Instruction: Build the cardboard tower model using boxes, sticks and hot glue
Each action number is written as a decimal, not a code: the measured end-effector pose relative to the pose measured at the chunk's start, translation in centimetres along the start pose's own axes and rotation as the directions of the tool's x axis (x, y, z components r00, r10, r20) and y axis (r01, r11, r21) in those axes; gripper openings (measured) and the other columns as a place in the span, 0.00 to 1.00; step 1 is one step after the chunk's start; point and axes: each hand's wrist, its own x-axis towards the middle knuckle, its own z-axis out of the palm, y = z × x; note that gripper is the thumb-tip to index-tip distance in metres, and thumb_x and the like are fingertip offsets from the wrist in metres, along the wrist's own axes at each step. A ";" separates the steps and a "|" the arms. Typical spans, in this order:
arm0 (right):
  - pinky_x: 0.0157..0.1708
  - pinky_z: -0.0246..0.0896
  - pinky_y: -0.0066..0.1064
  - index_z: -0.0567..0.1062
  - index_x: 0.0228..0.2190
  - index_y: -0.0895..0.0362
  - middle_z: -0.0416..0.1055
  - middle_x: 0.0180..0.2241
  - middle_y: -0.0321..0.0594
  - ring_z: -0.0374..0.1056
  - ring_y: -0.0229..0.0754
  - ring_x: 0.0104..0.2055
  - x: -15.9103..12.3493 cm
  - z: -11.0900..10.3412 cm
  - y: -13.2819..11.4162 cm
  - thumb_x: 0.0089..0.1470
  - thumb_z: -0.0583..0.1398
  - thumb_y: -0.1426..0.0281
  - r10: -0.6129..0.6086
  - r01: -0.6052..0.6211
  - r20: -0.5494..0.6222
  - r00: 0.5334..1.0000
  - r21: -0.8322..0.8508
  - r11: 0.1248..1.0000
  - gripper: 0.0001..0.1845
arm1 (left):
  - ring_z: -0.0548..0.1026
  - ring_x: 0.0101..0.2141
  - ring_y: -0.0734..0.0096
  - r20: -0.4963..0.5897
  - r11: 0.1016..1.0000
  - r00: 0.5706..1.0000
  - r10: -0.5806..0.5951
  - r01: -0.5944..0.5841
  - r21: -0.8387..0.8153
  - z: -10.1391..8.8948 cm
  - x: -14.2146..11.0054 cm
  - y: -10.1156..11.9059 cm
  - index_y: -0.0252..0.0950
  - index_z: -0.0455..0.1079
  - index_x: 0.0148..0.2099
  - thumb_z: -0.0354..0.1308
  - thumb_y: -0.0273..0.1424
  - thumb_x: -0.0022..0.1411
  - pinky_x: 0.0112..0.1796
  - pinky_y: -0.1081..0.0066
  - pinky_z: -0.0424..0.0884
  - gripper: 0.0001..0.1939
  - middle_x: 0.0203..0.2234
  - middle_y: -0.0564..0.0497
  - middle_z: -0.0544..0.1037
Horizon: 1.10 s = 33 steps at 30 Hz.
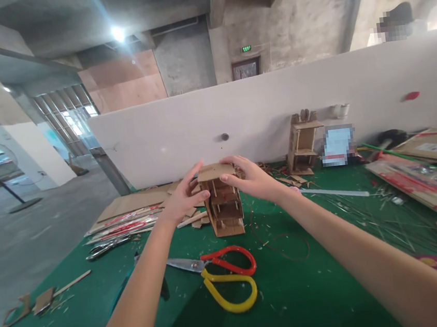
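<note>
A small cardboard shelf model (226, 198) with several tiers stands upright on the green table. My left hand (183, 198) grips its upper left side, thumb at the front edge. At its upper right, my right hand (249, 177) has the thumb in front and the fingers over the top corner. The fingertips behind the model are partly hidden. Nearer to me lie large scissors (203, 263) with one red and one yellow handle, blades pointing left. Beneath my left forearm, a teal-handled tool (123, 289) is mostly covered.
Another cardboard shelf model (305, 144) stands by the white partition (184, 130). Wooden sticks and plastic packets (123, 223) lie left, with cardboard sheets behind. At right are a glue stick (334, 192), thin rods and bagged materials (419, 181). A thin wire (286, 255) curls on the table.
</note>
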 end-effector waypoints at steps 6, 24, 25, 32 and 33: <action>0.52 0.62 0.43 0.68 0.52 0.53 0.63 0.56 0.47 0.63 0.48 0.55 -0.2 0.6 0.8 0.55 0.58 0.53 -0.014 0.015 -0.013 1.000 0.076 0.997 0.26 | 0.57 0.62 0.57 -0.122 0.976 0.990 0.072 -0.045 0.215 0.3 0.2 1.2 0.41 0.64 0.59 0.56 0.46 0.61 0.60 0.59 0.57 0.27 0.63 0.45 0.60; 0.52 0.66 0.39 0.71 0.44 0.54 0.67 0.54 0.46 0.63 0.45 0.56 -2.3 1.8 1.4 0.50 0.64 0.61 -0.056 0.107 -0.269 0.962 0.177 0.978 0.20 | 0.60 0.61 0.55 -0.041 0.944 0.993 0.113 -0.094 0.316 0.2 0.6 1.5 0.44 0.67 0.56 0.55 0.48 0.60 0.53 0.57 0.67 0.25 0.60 0.46 0.63; 0.51 0.66 0.40 0.71 0.44 0.54 0.67 0.53 0.46 0.64 0.45 0.55 -2.3 1.8 1.4 0.50 0.64 0.61 -0.060 0.110 -0.277 0.959 0.167 0.980 0.20 | 0.59 0.61 0.55 -0.044 0.940 0.993 0.111 -0.091 0.328 0.2 0.6 1.5 0.44 0.68 0.56 0.55 0.48 0.60 0.53 0.56 0.67 0.25 0.60 0.46 0.63; 0.48 0.69 0.40 0.71 0.42 0.54 0.70 0.49 0.46 0.67 0.46 0.52 -2.7 1.6 1.3 0.50 0.64 0.62 -0.127 0.151 -0.333 0.934 0.047 0.987 0.18 | 0.57 0.62 0.58 -0.060 0.913 0.990 0.126 -0.092 0.397 1.1 0.6 1.5 0.45 0.62 0.61 0.50 0.50 0.62 0.55 0.57 0.65 0.28 0.62 0.47 0.61; 0.47 0.69 0.40 0.71 0.41 0.54 0.70 0.48 0.46 0.67 0.46 0.51 -2.8 1.6 1.2 0.49 0.64 0.62 -0.134 0.152 -0.340 0.931 0.027 0.988 0.17 | 0.57 0.62 0.58 -0.064 0.916 0.991 0.121 -0.087 0.393 1.2 0.6 1.5 0.45 0.60 0.62 0.49 0.51 0.62 0.55 0.58 0.65 0.30 0.62 0.46 0.60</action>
